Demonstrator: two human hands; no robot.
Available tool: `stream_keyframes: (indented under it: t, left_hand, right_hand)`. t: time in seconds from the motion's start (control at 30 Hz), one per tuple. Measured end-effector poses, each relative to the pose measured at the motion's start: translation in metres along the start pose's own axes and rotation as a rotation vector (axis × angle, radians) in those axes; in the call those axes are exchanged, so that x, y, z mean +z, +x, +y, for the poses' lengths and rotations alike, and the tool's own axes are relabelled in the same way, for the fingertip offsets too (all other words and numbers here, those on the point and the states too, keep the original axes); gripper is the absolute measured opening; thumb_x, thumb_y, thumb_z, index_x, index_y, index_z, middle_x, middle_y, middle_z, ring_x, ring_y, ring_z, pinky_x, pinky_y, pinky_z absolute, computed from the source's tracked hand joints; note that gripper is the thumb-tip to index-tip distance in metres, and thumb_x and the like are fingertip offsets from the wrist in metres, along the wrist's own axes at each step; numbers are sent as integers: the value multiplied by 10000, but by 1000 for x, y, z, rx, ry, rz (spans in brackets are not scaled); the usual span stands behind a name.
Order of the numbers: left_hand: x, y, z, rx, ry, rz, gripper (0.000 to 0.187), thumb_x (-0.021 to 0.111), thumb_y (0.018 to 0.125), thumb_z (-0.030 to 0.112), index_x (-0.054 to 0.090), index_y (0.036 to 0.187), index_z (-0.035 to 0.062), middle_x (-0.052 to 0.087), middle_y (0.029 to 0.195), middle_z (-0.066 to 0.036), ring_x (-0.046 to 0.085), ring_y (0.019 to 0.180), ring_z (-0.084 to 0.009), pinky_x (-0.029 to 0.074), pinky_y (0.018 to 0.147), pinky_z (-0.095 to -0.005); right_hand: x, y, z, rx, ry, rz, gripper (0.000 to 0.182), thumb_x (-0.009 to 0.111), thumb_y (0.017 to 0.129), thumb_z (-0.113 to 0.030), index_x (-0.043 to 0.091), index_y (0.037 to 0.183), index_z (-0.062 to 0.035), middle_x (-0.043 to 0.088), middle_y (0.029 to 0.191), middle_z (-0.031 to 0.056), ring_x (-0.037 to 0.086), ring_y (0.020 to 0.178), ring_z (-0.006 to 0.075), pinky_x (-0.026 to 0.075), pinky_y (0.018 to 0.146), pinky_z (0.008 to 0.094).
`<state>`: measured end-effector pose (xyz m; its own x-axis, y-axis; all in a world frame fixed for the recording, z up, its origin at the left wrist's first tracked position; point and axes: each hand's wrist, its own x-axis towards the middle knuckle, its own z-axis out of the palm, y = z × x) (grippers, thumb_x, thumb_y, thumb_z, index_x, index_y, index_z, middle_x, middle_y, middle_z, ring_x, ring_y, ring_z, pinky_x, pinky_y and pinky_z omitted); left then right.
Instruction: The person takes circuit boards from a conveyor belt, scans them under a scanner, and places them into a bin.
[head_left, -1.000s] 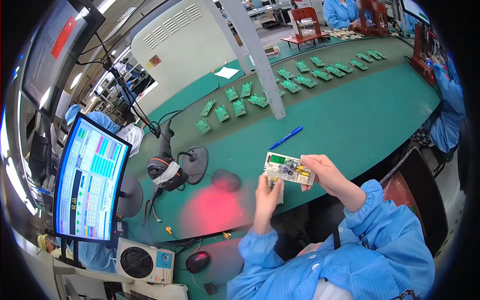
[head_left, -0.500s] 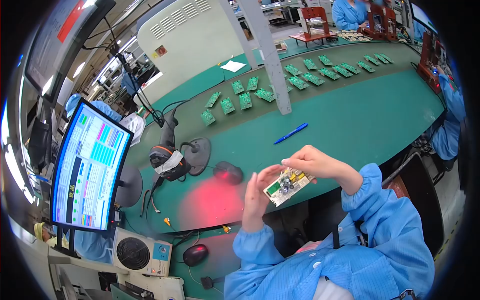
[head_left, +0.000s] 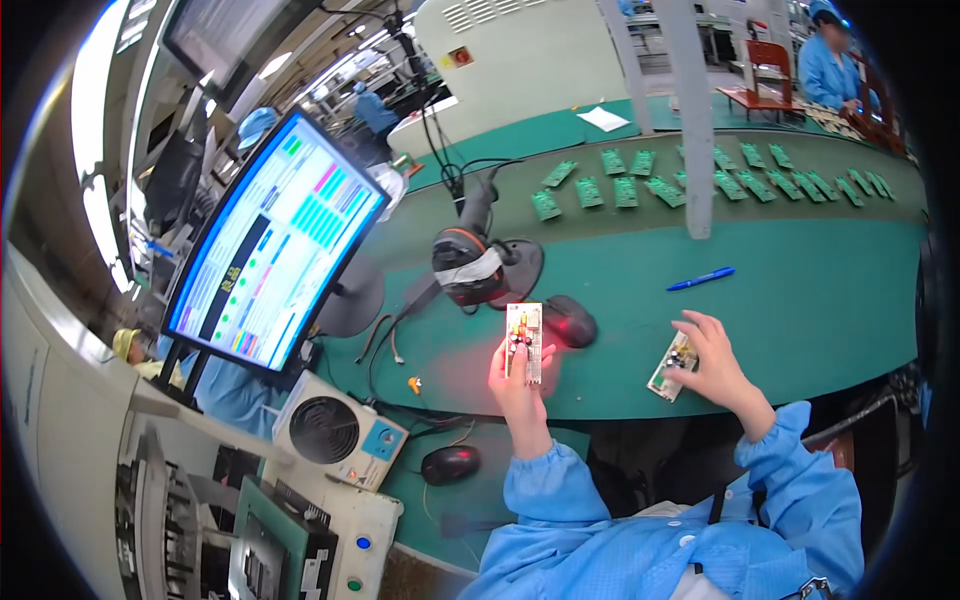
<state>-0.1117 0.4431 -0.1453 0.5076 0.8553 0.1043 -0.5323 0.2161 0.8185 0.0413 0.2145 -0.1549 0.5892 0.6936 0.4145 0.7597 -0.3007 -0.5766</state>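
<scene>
My left hand [head_left: 518, 390] grips a pale circuit board [head_left: 526, 365] upright, its thumb over the component side. Red light falls on that hand, just below the barcode scanner [head_left: 468, 268] on its stand. Farther right, my right hand [head_left: 718, 368] has its fingers on a second circuit board [head_left: 664, 382], which is tilted near the front edge of the green table [head_left: 790, 300]. Part of this second board is hidden under the fingers. A black mouse [head_left: 570, 322] lies right beside the left-hand board, and a blue pen [head_left: 700, 279] lies beyond the right hand.
Several green circuit boards [head_left: 626, 192] lie in rows along the back, behind a grey post [head_left: 690, 130]. On the left stand a lit monitor [head_left: 270, 240] and a fan unit [head_left: 340, 430]. Another mouse [head_left: 450, 465] sits lower down. A co-worker [head_left: 830, 65] is at the far right.
The hands have moved apart; each now has a board where one was visible between them. My left hand has come close to the scanner. The view has turned left.
</scene>
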Motion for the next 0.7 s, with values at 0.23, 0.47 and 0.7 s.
stream_keyframes:
  t: [0.23, 0.47, 0.7]
  left_hand:
    - [-20, 0, 5, 101, 20, 123, 285, 500, 878, 102, 472, 1119, -48, 594, 978, -153, 652, 774, -270, 548, 621, -299]
    - [-22, 1, 6, 85, 14, 189, 278, 505, 872, 112, 483, 1105, -38, 596, 983, -131, 651, 789, -249, 536, 637, -276]
    - [-24, 0, 5, 72, 24, 183, 313, 509, 866, 123, 480, 1129, -44, 603, 980, -128, 652, 783, -232, 536, 607, -253]
  right_hand:
    - [0, -16, 0, -32, -203, -231, 825, 766, 612, -386, 394, 1287, -90, 286, 1376, 162, 219, 1294, 384, 141, 1062, 537]
    - [3, -17, 4, -59, -172, -190, 785, 764, 624, -367, 410, 1268, -90, 297, 1374, 155, 252, 1287, 355, 143, 1063, 535]
    - [4, -17, 4, -76, -158, -168, 774, 762, 627, -362, 415, 1265, -95, 311, 1365, 152, 266, 1281, 348, 144, 1065, 532]
